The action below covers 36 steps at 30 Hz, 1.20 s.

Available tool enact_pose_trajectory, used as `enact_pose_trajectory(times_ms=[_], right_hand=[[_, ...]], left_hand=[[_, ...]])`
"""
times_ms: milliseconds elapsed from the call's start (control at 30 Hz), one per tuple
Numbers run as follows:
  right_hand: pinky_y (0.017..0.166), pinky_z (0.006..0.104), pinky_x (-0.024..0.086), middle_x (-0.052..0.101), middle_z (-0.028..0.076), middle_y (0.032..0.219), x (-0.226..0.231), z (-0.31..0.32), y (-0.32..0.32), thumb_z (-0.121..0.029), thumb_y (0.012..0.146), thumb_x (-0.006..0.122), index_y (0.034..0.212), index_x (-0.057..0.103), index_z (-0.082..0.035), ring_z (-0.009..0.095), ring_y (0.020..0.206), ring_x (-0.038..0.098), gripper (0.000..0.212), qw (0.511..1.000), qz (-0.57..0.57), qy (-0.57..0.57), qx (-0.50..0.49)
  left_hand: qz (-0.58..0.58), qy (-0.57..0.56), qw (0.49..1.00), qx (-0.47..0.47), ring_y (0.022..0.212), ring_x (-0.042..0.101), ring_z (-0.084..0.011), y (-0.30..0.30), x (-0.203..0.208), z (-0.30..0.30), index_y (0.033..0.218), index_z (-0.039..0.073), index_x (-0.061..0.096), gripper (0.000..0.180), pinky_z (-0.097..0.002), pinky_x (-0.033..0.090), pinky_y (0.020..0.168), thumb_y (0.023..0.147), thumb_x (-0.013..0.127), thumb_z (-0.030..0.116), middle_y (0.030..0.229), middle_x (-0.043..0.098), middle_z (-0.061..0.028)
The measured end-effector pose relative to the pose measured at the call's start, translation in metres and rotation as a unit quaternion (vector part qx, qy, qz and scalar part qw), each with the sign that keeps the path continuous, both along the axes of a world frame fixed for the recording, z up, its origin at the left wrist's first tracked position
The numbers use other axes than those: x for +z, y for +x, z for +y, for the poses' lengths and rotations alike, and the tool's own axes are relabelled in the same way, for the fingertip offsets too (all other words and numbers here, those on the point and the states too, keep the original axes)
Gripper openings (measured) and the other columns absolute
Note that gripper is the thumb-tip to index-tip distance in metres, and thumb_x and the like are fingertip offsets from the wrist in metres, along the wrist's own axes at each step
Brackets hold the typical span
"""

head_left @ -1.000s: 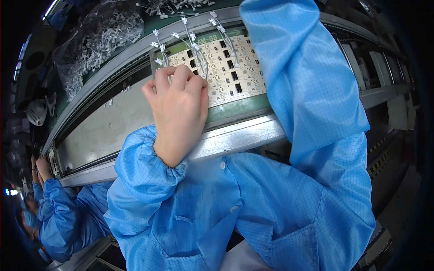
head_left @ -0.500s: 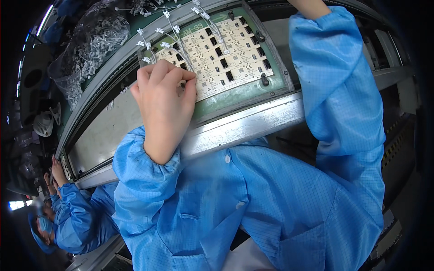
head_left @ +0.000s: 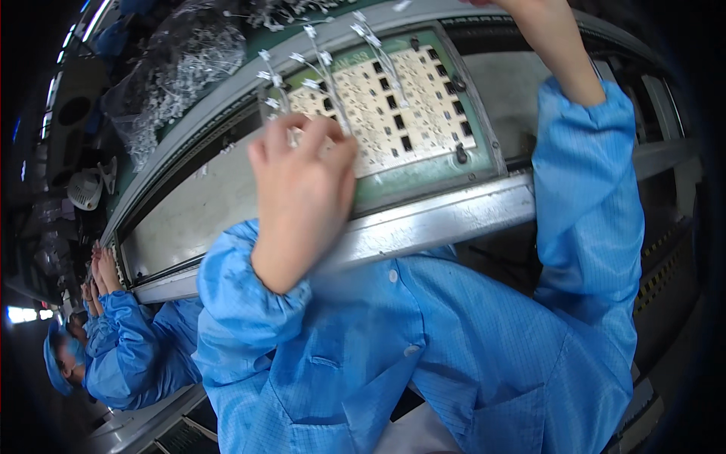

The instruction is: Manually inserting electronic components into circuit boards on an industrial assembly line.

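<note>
A cream-coloured circuit board panel with rows of black parts lies in a green fixture frame. Short white cables with plug connectors stand up from the panel's far and left parts. Over the panel's near left corner is my left hand, its fingers bent down and closed, slightly blurred. What its fingertips hold, if anything, is hidden. My right hand is cut off by the top edge beyond the fixture's far right; only its wrist side and a bit of finger show, so its grip cannot be told.
A metal rail runs along the near side of the fixture. A clear plastic bag of white connector cables lies at the far left, with a small white fan nearer. Another person in blue works farther down the line at left.
The whole view has shifted, so the fixture sits a little lower and further right. My right forearm shows more bare wrist at the top. The left hand stays at the panel's near left corner.
</note>
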State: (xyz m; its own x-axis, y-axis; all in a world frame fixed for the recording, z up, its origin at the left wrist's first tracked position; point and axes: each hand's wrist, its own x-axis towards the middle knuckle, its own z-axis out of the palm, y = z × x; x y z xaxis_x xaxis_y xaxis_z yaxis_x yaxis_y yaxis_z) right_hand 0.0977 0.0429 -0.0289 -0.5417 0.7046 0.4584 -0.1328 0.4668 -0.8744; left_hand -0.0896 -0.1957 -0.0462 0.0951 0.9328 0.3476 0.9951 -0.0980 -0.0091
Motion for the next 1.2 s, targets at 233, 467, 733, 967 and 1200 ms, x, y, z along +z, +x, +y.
enact_pose_trajectory(times_ms=[233, 467, 733, 967, 1200], right_hand=[[0.078, 0.0239, 0.051, 0.069, 0.002, 0.093, 0.003, -0.054, 0.038, -0.009, 0.094, 0.065, 0.108, 0.068, 0.000, 0.010, 0.085, 0.064, 0.016, 0.987, -0.132, 0.081, -0.047], [0.072, 0.0298, 0.054, 0.073, 0.012, 0.091, -0.018, -0.098, 0.024, 0.001, 0.084, 0.069, 0.102, 0.072, 0.000, 0.022, 0.085, 0.068, 0.018, 0.943, -0.176, 0.276, -0.057], [0.086, 0.0341, 0.045, 0.071, 0.006, 0.088, -0.043, -0.106, 0.011, -0.005, 0.082, 0.072, 0.093, 0.072, -0.005, 0.024, 0.087, 0.063, 0.011, 0.927, -0.236, 0.290, -0.028], [0.087, 0.0317, 0.034, 0.064, -0.001, 0.083, -0.049, -0.115, 0.010, -0.008, 0.082, 0.072, 0.087, 0.070, -0.009, 0.017, 0.086, 0.057, 0.005, 0.917, -0.285, 0.281, 0.004], [0.088, 0.0318, 0.031, 0.064, -0.003, 0.083, -0.053, -0.114, -0.002, -0.010, 0.081, 0.074, 0.086, 0.070, -0.010, 0.015, 0.083, 0.054, 0.006, 0.922, -0.295, 0.246, 0.043]], left_hand=[[-0.028, -0.047, 0.997, -0.057, 0.103, 0.055, -0.0306, -0.009, 0.023, -0.001, 0.096, 0.011, 0.073, 0.016, -0.0431, 0.043, 0.085, 0.081, 0.069, 0.014, 0.106, 0.062, -0.0055], [-0.212, 0.094, 0.950, 0.211, 0.089, 0.070, -0.0207, -0.144, 0.048, 0.121, 0.109, 0.002, 0.070, 0.025, -0.0316, 0.053, 0.078, 0.093, 0.068, 0.022, 0.100, 0.073, -0.0121], [-0.380, 0.011, 0.909, 0.172, 0.068, 0.067, -0.0178, -0.183, 0.031, 0.143, 0.092, -0.007, 0.074, 0.024, -0.0327, 0.052, 0.062, 0.085, 0.071, 0.017, 0.074, 0.071, -0.0122], [-0.580, -0.007, 0.815, 0.012, 0.073, 0.063, -0.0122, -0.116, 0.083, 0.098, 0.109, -0.007, 0.068, 0.027, -0.0223, 0.049, 0.065, 0.094, 0.068, 0.015, 0.087, 0.071, -0.0076], [-0.416, 0.083, 0.897, -0.125, 0.091, 0.070, -0.0163, -0.094, 0.025, 0.025, 0.110, -0.001, 0.070, 0.020, -0.0266, 0.052, 0.079, 0.094, 0.065, 0.011, 0.100, 0.074, -0.0094]])
